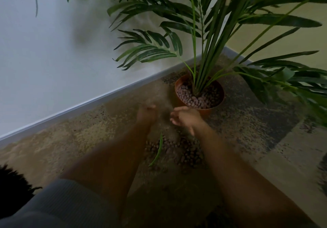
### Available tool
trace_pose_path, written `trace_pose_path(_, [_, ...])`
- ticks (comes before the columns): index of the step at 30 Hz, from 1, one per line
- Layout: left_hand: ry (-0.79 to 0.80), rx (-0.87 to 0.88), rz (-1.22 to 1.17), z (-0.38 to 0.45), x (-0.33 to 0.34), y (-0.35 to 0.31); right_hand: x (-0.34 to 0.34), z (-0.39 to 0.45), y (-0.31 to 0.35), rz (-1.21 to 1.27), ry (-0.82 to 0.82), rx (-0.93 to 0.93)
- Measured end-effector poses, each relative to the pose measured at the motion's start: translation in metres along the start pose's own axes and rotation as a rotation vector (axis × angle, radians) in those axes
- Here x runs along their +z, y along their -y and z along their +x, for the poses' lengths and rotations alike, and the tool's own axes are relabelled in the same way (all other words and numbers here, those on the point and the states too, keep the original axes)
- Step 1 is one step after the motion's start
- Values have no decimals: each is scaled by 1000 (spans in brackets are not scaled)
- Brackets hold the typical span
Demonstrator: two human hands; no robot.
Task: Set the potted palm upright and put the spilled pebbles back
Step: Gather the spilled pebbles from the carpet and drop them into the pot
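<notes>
The palm stands upright in its orange pot in the corner of the room, and pebbles fill the pot around the stems. A heap of spilled pebbles lies on the carpet between my forearms, nearer to me than the pot. My left hand hovers above the carpet left of the pot, blurred, with its fingers bunched; what it holds is unclear. My right hand is just in front of the pot's near rim, fingers loosely curled and apart, with nothing visible in it.
A loose green leaf lies across the spilled heap. The white wall and skirting board run along the left, and another wall stands behind the palm. Fronds overhang the carpet on the right. My knee is at bottom left.
</notes>
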State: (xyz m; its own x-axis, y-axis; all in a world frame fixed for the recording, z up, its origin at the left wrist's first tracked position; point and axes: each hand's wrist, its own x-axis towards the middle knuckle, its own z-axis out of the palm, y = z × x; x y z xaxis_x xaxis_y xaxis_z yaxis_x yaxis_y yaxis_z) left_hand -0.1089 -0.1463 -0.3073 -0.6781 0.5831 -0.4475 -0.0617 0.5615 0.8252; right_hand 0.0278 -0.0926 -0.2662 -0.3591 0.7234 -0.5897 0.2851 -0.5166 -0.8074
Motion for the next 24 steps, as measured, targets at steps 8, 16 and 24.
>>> trace_pose_path(8, [412, 120, 802, 5, -9, 52, 4, 21, -55, -1261, 253, -222])
trace_pose_path(16, [373, 177, 961, 11, -24, 68, 9, 40, -77, -1346, 262, -332])
trace_pose_path(24, [495, 199, 928, 8, -23, 75, 14, 44, -89, -1213, 289, -328])
